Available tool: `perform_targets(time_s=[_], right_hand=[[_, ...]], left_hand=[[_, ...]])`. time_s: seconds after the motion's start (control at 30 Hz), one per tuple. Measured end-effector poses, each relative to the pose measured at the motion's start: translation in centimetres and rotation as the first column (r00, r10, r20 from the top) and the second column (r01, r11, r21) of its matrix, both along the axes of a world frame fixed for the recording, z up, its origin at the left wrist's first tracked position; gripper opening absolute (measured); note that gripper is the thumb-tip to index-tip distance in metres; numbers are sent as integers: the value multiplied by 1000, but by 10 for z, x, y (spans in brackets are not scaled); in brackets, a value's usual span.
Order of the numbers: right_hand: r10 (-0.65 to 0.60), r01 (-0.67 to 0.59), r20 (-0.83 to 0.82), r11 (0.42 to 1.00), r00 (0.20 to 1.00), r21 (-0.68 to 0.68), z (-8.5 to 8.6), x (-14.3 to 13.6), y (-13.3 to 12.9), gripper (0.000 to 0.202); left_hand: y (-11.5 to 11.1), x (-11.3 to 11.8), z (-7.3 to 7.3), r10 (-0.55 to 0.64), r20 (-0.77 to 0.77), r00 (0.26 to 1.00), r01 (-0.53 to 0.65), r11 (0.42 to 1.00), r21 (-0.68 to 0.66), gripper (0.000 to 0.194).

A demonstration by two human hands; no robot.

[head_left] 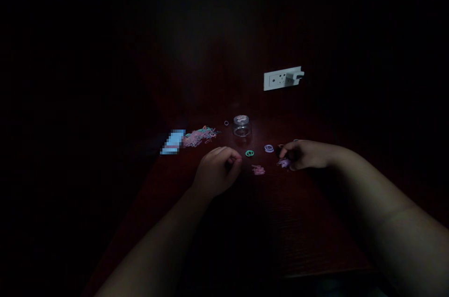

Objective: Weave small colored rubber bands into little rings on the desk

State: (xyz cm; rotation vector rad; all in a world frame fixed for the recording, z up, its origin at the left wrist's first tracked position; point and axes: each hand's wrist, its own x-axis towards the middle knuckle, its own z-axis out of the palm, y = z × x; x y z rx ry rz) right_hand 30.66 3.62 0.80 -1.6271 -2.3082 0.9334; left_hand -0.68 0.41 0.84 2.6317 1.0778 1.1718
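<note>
My left hand [220, 170] rests over the dark red table with its fingers curled and the fingertips close to the thumb. Whatever it may hold is too dark and small to make out. Just right of it lie green elastic bands [249, 153] and a little pile of pink elastic bands [258, 170]. My right hand [307, 154] reaches in from the right, thumb and forefinger apart around a small pile of light purple bands [284, 163]. Lilac bands [269, 148] lie left of its fingertips. Something orange-red shows partly behind the forefinger.
A clear jar [242, 127] with pinkish bits on its lid stands at the back. Left of it is a large heap of mixed elastic bands [199, 137], beside a blurred bright rectangle [173, 141]. A single band [226, 123] lies near the jar. A wall socket [282, 78] holds a plug.
</note>
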Motion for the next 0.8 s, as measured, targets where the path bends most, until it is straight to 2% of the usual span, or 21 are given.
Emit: perform_targets(time_s=[0.07, 0.33, 0.63, 0.73, 0.8], right_hand=[[17, -17, 8, 1000, 1000, -7, -1, -1, 0, 41], [6, -8, 56, 999, 998, 35, -2, -4, 5, 17], [-15, 14, 33, 1000, 999, 6, 5, -4, -3, 25], [-52, 53, -13, 996, 999, 73, 7, -6, -3, 23], [-83, 87, -33, 985, 996, 148, 7, -8, -2, 21]], left_hand=[[0, 0, 0, 3, 0, 1000, -3, 1000, -2, 9], [0, 1, 1, -3, -7, 1000, 3, 1000, -1, 10], [2, -2, -2, -3, 4, 1000, 3, 1000, 12, 9], [4, -5, 1, 12, 3, 1000, -12, 999, 30, 10], [8, -12, 3, 64, 5, 998, -64, 997, 44, 12]])
